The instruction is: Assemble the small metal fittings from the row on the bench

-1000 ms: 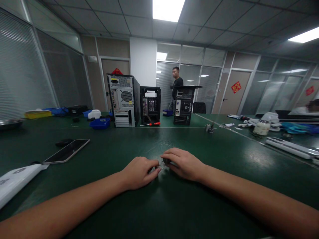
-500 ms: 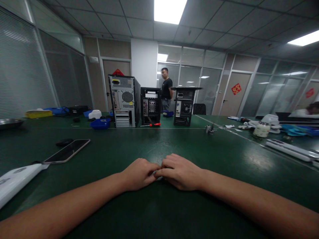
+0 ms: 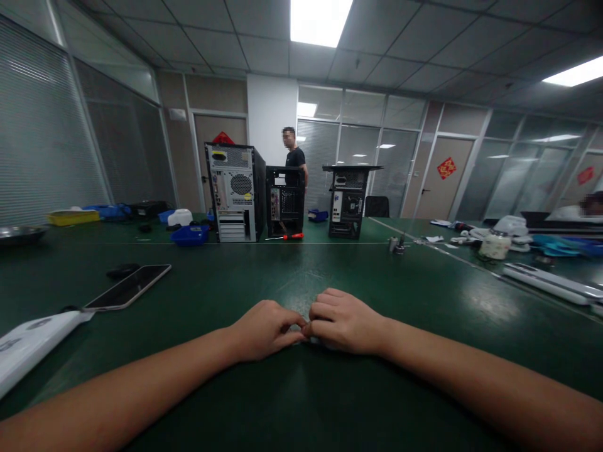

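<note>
Left fingers (image 3: 291,317) and right fingers (image 3: 325,312) meet, obscuring anything between.

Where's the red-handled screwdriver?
In the head view, the red-handled screwdriver lies near the centre, on the green table just in front of the middle computer case.

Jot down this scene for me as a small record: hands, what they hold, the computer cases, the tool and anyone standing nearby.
Left hand: low over the green table, fingertips close to the right hand's
Right hand: fingers curled
Held item: cannot tell; fingers hide it
Computer cases: three upright, left, middle, right
Tool: red-handled screwdriver, lying before the middle case
Standing nearby: one person, behind the cases
</note>
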A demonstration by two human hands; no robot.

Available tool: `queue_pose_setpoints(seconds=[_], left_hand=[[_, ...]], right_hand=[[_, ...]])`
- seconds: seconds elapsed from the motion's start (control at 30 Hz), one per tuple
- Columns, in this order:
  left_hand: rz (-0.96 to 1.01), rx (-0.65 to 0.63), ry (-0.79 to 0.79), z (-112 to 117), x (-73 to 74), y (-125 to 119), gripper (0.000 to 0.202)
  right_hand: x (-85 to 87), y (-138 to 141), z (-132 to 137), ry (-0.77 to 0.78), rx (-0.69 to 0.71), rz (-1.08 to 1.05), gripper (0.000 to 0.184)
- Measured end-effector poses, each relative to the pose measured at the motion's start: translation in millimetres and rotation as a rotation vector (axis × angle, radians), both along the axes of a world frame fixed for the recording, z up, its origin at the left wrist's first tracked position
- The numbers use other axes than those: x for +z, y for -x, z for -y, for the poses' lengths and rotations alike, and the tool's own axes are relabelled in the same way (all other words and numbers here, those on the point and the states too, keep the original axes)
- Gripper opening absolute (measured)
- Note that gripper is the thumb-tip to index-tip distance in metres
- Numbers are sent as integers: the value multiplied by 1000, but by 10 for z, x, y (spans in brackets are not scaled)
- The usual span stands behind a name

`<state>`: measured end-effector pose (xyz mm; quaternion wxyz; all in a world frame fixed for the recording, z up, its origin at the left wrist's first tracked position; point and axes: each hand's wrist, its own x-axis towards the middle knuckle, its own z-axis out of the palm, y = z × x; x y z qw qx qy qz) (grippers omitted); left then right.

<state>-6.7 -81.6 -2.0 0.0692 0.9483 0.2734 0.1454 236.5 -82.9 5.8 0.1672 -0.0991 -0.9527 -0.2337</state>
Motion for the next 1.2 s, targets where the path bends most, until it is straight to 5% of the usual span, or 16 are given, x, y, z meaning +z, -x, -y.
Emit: queue_pose_setpoints(seconds=[0.13,0.27,0.5,0.67,0.87,1.2], left_hand=[[8,20,14,12,15,10,27],[-5,-5,25,27,30,45,27],[-30,14,25,74,56,151,27],[-36,4,4,38,15,161,26],[-29,-9,-19,11,-35,128,24],[-40,-11,-25,62,-5,141,26]], right_hand=[[57,-68,-47,116,-83,-79,16],[113,-339,-339,240,-310,-273,17],[-48,-1467,-1103,476,-830,-637,24],[-250,-2148,-1347,644,-1148,-766,25],[-324,-2268,-1458,771,-1276,-869,30],[-263,-2330,-1432,745,-1288,-996,29]])
